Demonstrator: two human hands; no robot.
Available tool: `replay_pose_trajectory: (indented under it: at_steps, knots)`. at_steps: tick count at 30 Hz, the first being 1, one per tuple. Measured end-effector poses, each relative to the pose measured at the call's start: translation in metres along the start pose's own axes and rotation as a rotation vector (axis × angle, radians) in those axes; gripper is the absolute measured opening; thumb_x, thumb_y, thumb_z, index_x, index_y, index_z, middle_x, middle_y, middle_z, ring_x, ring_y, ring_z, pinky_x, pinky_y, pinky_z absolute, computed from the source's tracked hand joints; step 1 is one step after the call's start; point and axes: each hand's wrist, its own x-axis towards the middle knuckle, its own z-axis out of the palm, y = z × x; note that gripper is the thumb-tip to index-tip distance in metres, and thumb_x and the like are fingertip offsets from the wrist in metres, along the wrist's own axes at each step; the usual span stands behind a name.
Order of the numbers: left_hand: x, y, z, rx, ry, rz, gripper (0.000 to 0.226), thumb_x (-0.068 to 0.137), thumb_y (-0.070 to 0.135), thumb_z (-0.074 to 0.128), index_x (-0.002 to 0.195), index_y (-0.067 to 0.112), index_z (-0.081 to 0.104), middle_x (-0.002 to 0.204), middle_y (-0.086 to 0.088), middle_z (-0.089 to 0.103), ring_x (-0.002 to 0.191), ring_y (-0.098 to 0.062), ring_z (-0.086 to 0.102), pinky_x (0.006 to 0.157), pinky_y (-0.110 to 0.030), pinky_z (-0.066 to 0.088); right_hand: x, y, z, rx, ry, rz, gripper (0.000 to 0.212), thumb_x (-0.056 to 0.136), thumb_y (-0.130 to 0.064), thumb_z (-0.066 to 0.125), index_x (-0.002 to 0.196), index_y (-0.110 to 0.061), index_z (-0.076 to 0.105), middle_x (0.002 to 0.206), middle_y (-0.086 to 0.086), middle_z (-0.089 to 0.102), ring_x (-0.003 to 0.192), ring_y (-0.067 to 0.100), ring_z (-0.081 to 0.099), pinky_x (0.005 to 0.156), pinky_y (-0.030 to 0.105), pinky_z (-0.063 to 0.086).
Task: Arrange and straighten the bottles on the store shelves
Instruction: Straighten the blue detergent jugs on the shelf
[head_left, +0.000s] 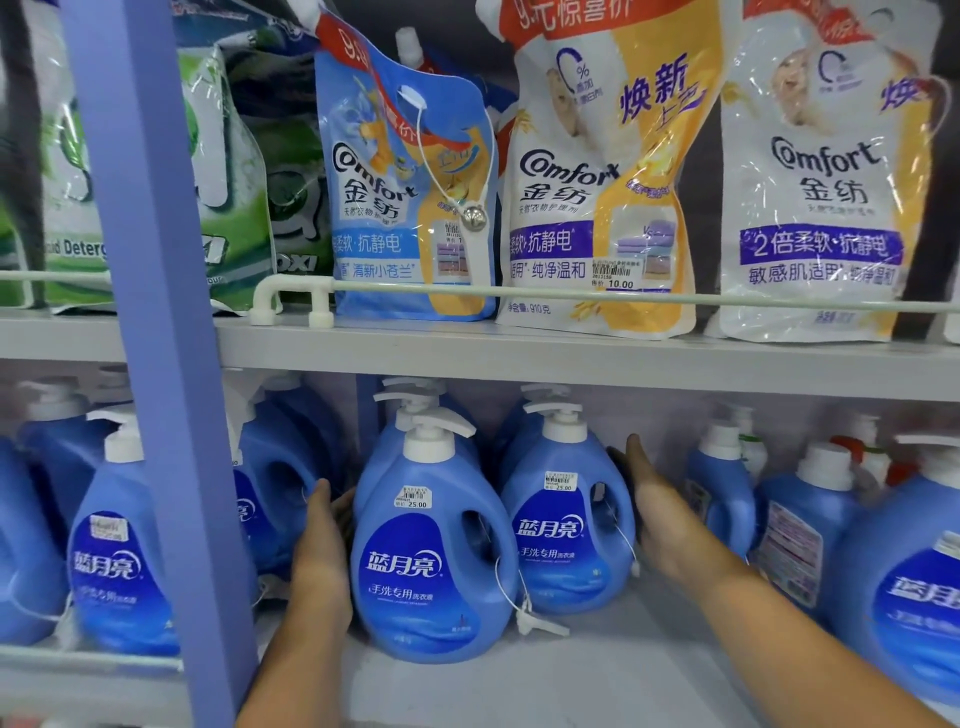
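Both hands bracket two blue bottles on the lower shelf (597, 670).
Left hand (322, 540) flat beside the front bottle (431, 561); right hand (660, 519), fingers spread wide, against the rear bottle (566, 525). Three Comfort pouches (602, 171) above.

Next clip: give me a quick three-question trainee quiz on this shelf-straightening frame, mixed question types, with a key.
1. True or false: the left hand grips a pump nozzle.
2. The right hand lies against which bottle? A) the front bottle B) the bottle behind it C) a yellow pouch
3. Fill in: the sticker on the front bottle reads ____.

Key: 1 false, it rests flat on the front bottle's left side. 2 B, on its handle side. 3 25.00.
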Motion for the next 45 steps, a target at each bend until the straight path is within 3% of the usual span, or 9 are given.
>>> replay_pose_trajectory:
  at_steps: [7,11,14,17,20,24,36,40,45]
  knots:
    - [-0.023,0.003,0.002,0.008,-0.071,0.043,0.052,0.095,0.068,0.05,0.112,0.026,0.075,0.1,-0.003,0.081,0.084,-0.024,0.077,0.078,-0.04,0.059,-0.035,0.02,0.016,-0.101,0.047,-0.133,0.045,0.102,-0.065,0.037,0.109,-0.043,0.076,0.114,-0.008,0.078,0.106,0.006,0.072,0.087,0.031,0.051]
    - [-0.057,0.002,-0.014,0.353,-0.079,0.48,0.042,0.079,0.078,0.051,0.117,0.064,0.063,0.117,0.04,0.066,0.106,0.015,0.064,0.089,-0.028,0.057,-0.046,0.033,0.017,-0.272,0.109,-0.311,0.025,0.092,-0.067,0.057,0.115,-0.057,0.061,0.117,-0.021,0.072,0.106,-0.005,0.068,0.078,0.017,0.056]
    - [-0.067,-0.008,-0.02,0.62,-0.203,0.616,0.077,0.068,0.068,0.075,0.138,0.065,0.043,0.127,0.044,0.055,0.111,0.019,0.058,0.073,-0.006,0.053,-0.055,0.048,0.022,-0.339,0.128,-0.396,0.057,0.077,-0.046,0.085,0.125,-0.044,0.053,0.123,-0.016,0.067,0.109,-0.005,0.066,0.078,0.019,0.059]
    - [-0.065,-0.013,-0.022,0.693,-0.223,0.654,0.087,0.071,0.059,0.083,0.146,0.059,0.039,0.146,0.031,0.047,0.127,0.006,0.053,0.089,-0.011,0.047,-0.069,0.047,0.034,-0.485,0.238,-0.457,0.073,0.074,-0.031,0.091,0.134,-0.03,0.049,0.139,-0.001,0.058,0.122,-0.002,0.059,0.089,0.018,0.054]
    - [-0.066,-0.012,-0.023,0.659,-0.21,0.702,0.079,0.064,0.074,0.076,0.135,0.07,0.043,0.145,0.039,0.043,0.131,0.014,0.046,0.092,-0.01,0.043,-0.096,0.046,0.055,-0.643,0.528,-0.768,0.087,0.078,-0.055,0.08,0.148,-0.021,0.041,0.151,-0.014,0.041,0.14,-0.001,0.039,0.109,0.008,0.031]
    - [-0.066,-0.012,-0.023,0.634,-0.2,0.709,0.064,0.063,0.076,0.07,0.121,0.079,0.044,0.134,0.054,0.04,0.127,0.022,0.043,0.093,-0.015,0.045,-0.118,0.064,0.105,-0.656,0.157,-0.579,0.074,0.074,-0.062,0.08,0.137,-0.035,0.052,0.132,-0.027,0.052,0.124,0.001,0.054,0.101,0.02,0.049]
    - [-0.06,-0.014,-0.029,0.555,-0.153,0.649,0.058,0.08,0.041,0.083,0.121,0.059,0.046,0.112,0.019,0.068,0.09,0.013,0.065,0.057,-0.006,0.051,-0.127,0.068,0.134,-0.709,0.157,-0.562,0.079,0.076,-0.053,0.083,0.145,-0.034,0.048,0.131,-0.019,0.051,0.126,-0.001,0.049,0.104,0.009,0.039]
    - [-0.057,-0.017,-0.032,0.553,-0.167,0.646,0.062,0.079,0.036,0.085,0.125,0.056,0.049,0.112,0.021,0.067,0.091,0.013,0.065,0.057,-0.006,0.052,-0.147,0.028,0.047,-0.675,0.507,-0.792,0.045,0.086,-0.065,0.063,0.127,-0.05,0.053,0.121,-0.031,0.052,0.115,-0.007,0.055,0.092,0.002,0.039]
    - [-0.061,-0.012,-0.033,0.558,-0.139,0.639,0.051,0.084,0.041,0.08,0.109,0.072,0.048,0.106,0.031,0.068,0.089,0.008,0.067,0.072,-0.024,0.053,-0.157,-0.048,-0.139,-0.764,1.111,-0.57,0.08,0.076,-0.081,0.062,0.129,-0.021,0.049,0.128,0.004,0.054,0.118,0.038,0.057,0.096,0.052,0.05]
